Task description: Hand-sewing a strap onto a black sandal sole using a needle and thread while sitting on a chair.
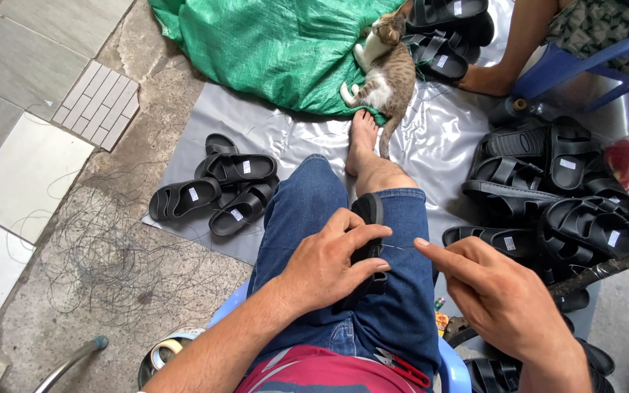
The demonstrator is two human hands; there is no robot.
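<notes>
My left hand [327, 262] grips a black sandal [368, 211] held on edge over my lap, above my blue denim shorts. My right hand [491, 295] hovers just right of it, forefinger and thumb pinched on a thin thread [397, 247] that runs to the sandal. My bare foot [362, 138] rests on a grey plastic sheet [431, 138].
Several black sandals [216, 185] lie in a small pile at left, a larger heap [555, 189] at right. A tabby cat [385, 69] lies beside a green tarp [278, 44]. Another person's arm [518, 44] reaches toward sandals at top. Loose threads [111, 262] litter the concrete. I sit on a blue chair [451, 371].
</notes>
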